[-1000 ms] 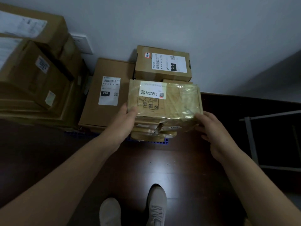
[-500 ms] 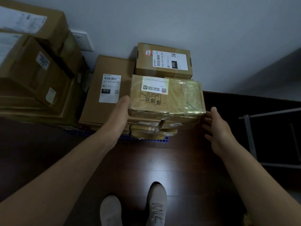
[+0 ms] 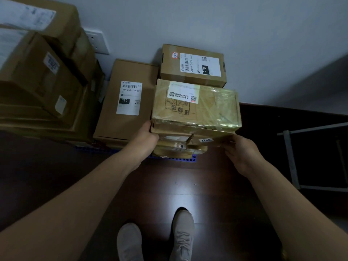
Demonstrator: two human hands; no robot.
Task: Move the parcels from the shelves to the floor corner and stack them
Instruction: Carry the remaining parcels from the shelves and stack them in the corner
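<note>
Carton pile (image 3: 37, 76) fills the left, flat 010 box (image 3: 126, 117) just beside it, metal frame (image 3: 291, 159) well apart on the right, smaller box (image 3: 192, 66) against the wall. Parcel stack (image 3: 177, 141) sits on the blue mat (image 3: 188, 159) before that box, hemmed by the flat one, taped parcel (image 3: 195, 110) on top. Left hand (image 3: 145, 137) and right hand (image 3: 243, 150) clasp its front corners, fingers curled, left fingertips hidden.
</note>
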